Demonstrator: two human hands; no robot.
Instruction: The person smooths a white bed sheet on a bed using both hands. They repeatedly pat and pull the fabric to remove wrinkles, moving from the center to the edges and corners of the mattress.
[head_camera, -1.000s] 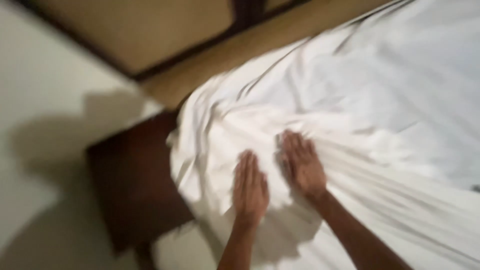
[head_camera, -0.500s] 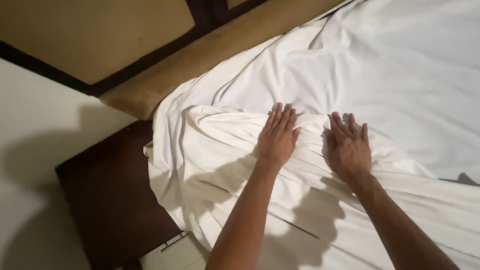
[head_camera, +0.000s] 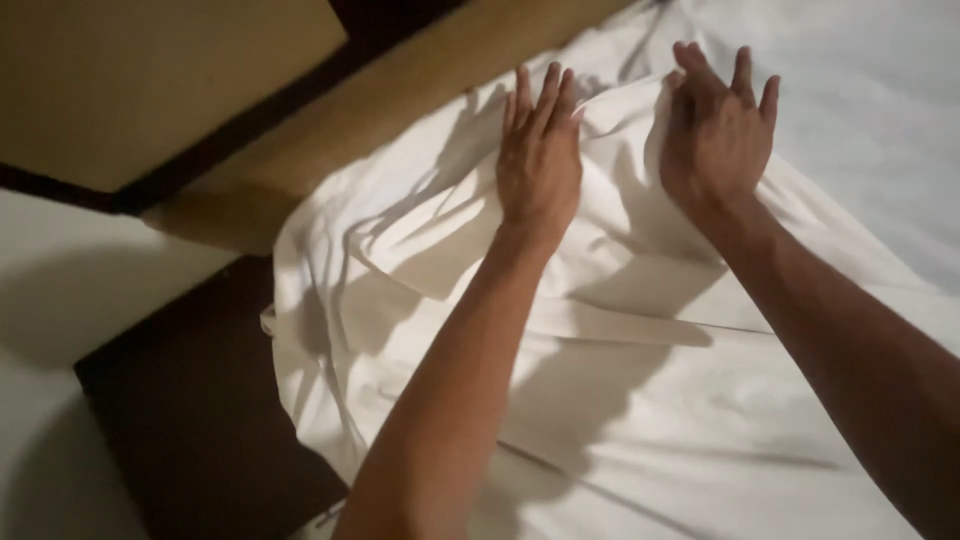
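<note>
One white sheet (head_camera: 640, 400) covers the bed's corner, hanging over one dark nightstand (head_camera: 190, 420) beside a tan headboard (head_camera: 380, 120). Two hands, left (head_camera: 538, 165) and right (head_camera: 715, 135), lie flat, fingers spread, holding nothing.

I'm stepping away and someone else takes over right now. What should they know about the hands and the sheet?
Left hand: open, palm flat on the wrinkled white cotton bed sheet, fingers pointing toward the tan padded headboard. No grip.
Right hand: open, fingers spread, on the same sheet near its upper edge. No grip.
Sheet: covers the bed, bunched in folds at the corner, which hangs over the dark brown wooden bedside table.
Done: fabric looks smoother under and right of the hands.
Left: creases left of the left hand and at the hanging corner look unsmoothed.
</note>
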